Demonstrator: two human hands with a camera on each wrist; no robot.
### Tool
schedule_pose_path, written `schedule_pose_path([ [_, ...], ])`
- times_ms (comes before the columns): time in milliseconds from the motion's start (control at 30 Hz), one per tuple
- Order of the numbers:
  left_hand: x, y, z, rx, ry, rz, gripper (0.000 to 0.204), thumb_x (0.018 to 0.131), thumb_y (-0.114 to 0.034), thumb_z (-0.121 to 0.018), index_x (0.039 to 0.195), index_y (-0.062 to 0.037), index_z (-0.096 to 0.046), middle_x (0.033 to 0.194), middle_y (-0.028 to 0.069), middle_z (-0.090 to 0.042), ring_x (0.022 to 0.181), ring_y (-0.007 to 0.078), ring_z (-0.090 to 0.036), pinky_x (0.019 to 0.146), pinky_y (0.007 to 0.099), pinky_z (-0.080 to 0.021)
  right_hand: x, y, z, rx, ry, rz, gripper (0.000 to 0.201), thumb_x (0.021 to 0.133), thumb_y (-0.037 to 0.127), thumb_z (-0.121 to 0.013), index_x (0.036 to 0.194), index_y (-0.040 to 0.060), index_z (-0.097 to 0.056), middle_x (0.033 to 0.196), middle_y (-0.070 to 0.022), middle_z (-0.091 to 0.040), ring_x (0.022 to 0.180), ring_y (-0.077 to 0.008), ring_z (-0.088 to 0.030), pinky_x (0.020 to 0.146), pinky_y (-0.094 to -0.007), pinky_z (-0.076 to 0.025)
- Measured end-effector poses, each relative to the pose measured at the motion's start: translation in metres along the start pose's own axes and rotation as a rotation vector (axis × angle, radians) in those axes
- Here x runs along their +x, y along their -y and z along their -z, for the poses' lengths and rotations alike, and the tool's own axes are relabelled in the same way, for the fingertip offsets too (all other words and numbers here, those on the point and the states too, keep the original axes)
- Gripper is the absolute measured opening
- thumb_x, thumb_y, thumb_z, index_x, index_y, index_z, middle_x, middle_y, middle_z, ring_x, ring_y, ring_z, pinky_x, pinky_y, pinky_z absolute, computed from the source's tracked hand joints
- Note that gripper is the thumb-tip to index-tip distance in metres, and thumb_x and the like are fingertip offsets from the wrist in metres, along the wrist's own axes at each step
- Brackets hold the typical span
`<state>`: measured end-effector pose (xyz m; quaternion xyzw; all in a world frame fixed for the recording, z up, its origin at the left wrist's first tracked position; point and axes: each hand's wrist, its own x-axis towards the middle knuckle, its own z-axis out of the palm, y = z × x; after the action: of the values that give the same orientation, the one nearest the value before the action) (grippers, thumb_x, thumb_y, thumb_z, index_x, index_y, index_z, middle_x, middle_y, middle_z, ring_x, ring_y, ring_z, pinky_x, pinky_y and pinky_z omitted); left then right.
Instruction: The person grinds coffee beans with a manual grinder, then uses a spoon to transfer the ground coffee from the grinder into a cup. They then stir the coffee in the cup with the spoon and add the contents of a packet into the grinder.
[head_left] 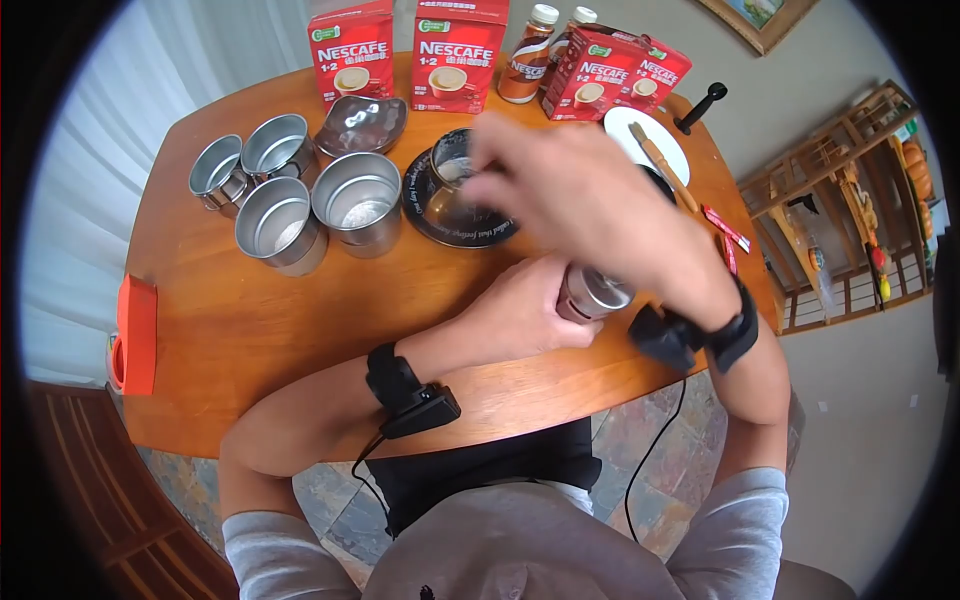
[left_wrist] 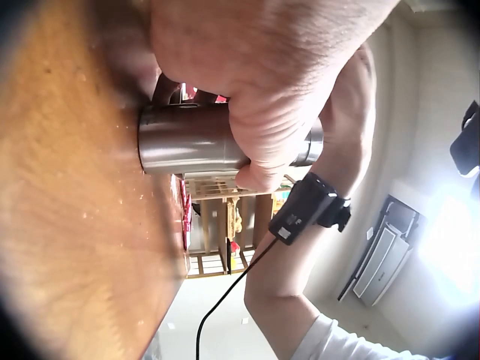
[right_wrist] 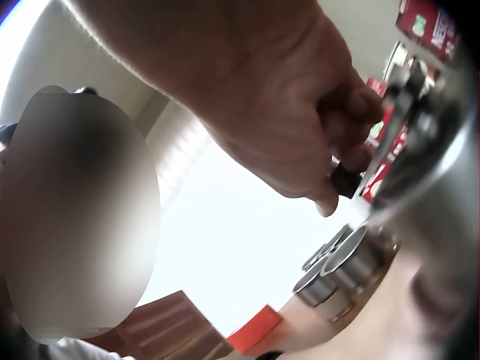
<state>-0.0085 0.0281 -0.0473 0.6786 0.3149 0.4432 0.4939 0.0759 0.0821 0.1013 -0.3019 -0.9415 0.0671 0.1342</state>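
Observation:
My left hand (head_left: 515,310) grips a metallic brown cylinder, a manual coffee grinder (head_left: 600,292), near the front of the table. In the left wrist view the grinder (left_wrist: 191,139) stands upright, its base right at the tabletop, fingers and thumb wrapped round its upper body. Above it, blurred in the head view, is my right hand (head_left: 570,185). The right wrist view shows its curled fingers at a dark knob (right_wrist: 345,181) on the end of a silver crank arm (right_wrist: 397,127). Behind the hands, a glass cup (head_left: 449,165) rests on a black lettered saucer (head_left: 425,215).
Several metal cups (head_left: 362,205) and a dark wavy bowl (head_left: 360,125) stand left. Red Nescafe boxes (head_left: 460,60) and brown bottles (head_left: 525,65) line the back. A brush (head_left: 665,170) lies across a white plate (head_left: 622,122); red sachets (head_left: 727,230) lie at the right edge.

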Motion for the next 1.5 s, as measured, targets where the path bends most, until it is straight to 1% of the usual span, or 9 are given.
schedule_pose_path([
  [300, -0.001, -0.030, 0.010, 0.017, 0.074, 0.132, 0.052, 0.081, -0.011, -0.080, 0.127, -0.0055, -0.056, 0.110, 0.0087, -0.065, 0.101, 0.0182, -0.063, 0.094, 0.0362, -0.051, -0.117, -0.066, 0.046, 0.153, -0.051, -0.483, 0.023, 0.102, 0.022, -0.070, 0.105, 0.0023, -0.060, 0.088, -0.0149, -0.072, 0.079, -0.0362, -0.070, 0.070, -0.0428, -0.052],
  [433, -0.002, -0.017, 0.005, 0.011, 0.013, 0.009, 0.054, 0.081, -0.019, -0.081, 0.127, -0.0074, -0.055, 0.101, 0.0168, -0.074, 0.094, 0.0338, -0.074, 0.086, 0.0435, -0.056, -0.162, -0.015, 0.074, 0.121, 0.212, -0.651, 0.024, 0.097, 0.021, -0.077, 0.103, 0.0035, -0.062, 0.087, -0.0119, -0.072, 0.071, -0.0309, -0.070, 0.065, -0.0390, -0.052],
  [567, -0.001, -0.017, 0.004, 0.007, 0.005, 0.013, 0.053, 0.081, -0.019, -0.082, 0.125, -0.0071, -0.055, 0.099, 0.0162, -0.073, 0.091, 0.0328, -0.073, 0.085, 0.0427, -0.056, -0.168, 0.023, 0.060, 0.309, 0.320, -0.057, 0.025, 0.094, 0.032, -0.078, 0.097, 0.0113, -0.064, 0.079, -0.0072, -0.066, 0.065, -0.0276, -0.067, 0.058, -0.0391, -0.053],
  [733, -0.010, -0.044, 0.017, -0.232, 0.001, 0.114, 0.050, 0.083, -0.016, -0.083, 0.124, -0.0076, -0.055, 0.091, 0.0106, -0.070, 0.086, 0.0240, -0.069, 0.080, 0.0371, -0.053, -0.103, 0.066, 0.024, 0.152, 0.139, 0.170, 0.033, 0.089, 0.038, -0.082, 0.097, 0.0102, -0.067, 0.077, -0.0088, -0.066, 0.064, -0.0294, -0.067, 0.055, -0.0401, -0.050],
  [833, -0.009, -0.036, -0.001, 0.014, -0.110, -0.060, 0.043, 0.084, -0.011, -0.081, 0.119, -0.0058, -0.057, 0.081, 0.0044, -0.064, 0.078, 0.0145, -0.060, 0.074, 0.0315, -0.049, -0.052, 0.049, -0.005, 0.234, 0.024, 0.177, 0.030, 0.093, 0.034, -0.079, 0.097, 0.0093, -0.063, 0.077, -0.0117, -0.065, 0.064, -0.0344, -0.066, 0.055, -0.0428, -0.050],
  [1000, -0.001, -0.015, 0.006, 0.013, 0.054, 0.064, 0.052, 0.081, -0.014, -0.080, 0.125, -0.0018, -0.057, 0.104, 0.0133, -0.071, 0.096, 0.0241, -0.070, 0.088, 0.0395, -0.054, 0.001, -0.011, 0.000, 0.095, -0.001, -0.068, 0.024, 0.101, 0.026, -0.070, 0.103, 0.0058, -0.059, 0.081, -0.0141, -0.068, 0.075, -0.0386, -0.068, 0.065, -0.0466, -0.051],
  [1200, -0.001, -0.031, 0.012, 0.022, 0.081, 0.162, 0.055, 0.082, -0.013, -0.081, 0.129, -0.0031, -0.054, 0.111, 0.0110, -0.067, 0.101, 0.0208, -0.066, 0.095, 0.0375, -0.052, -0.077, -0.080, 0.032, 0.103, -0.104, -0.337, 0.026, 0.104, 0.026, -0.067, 0.110, 0.0025, -0.059, 0.090, -0.0172, -0.069, 0.083, -0.0324, -0.070, 0.074, -0.0424, -0.053],
  [1400, -0.002, -0.029, 0.010, -0.023, 0.073, 0.120, 0.051, 0.083, -0.010, -0.079, 0.127, -0.0041, -0.056, 0.111, 0.0075, -0.064, 0.104, 0.0158, -0.062, 0.095, 0.0345, -0.050, -0.159, -0.023, 0.075, 0.122, 0.214, -0.619, 0.023, 0.097, 0.021, -0.077, 0.102, 0.0050, -0.061, 0.084, -0.0079, -0.068, 0.068, -0.0242, -0.068, 0.067, -0.0362, -0.053],
  [1500, -0.002, -0.017, 0.006, 0.002, 0.016, 0.010, 0.054, 0.081, -0.018, -0.081, 0.127, -0.0078, -0.055, 0.099, 0.0161, -0.074, 0.093, 0.0324, -0.075, 0.085, 0.0421, -0.056, -0.172, 0.015, 0.076, 0.175, 0.349, -0.247, 0.026, 0.092, 0.030, -0.080, 0.101, 0.0134, -0.062, 0.079, -0.0065, -0.069, 0.068, -0.0304, -0.070, 0.058, -0.0397, -0.054],
])
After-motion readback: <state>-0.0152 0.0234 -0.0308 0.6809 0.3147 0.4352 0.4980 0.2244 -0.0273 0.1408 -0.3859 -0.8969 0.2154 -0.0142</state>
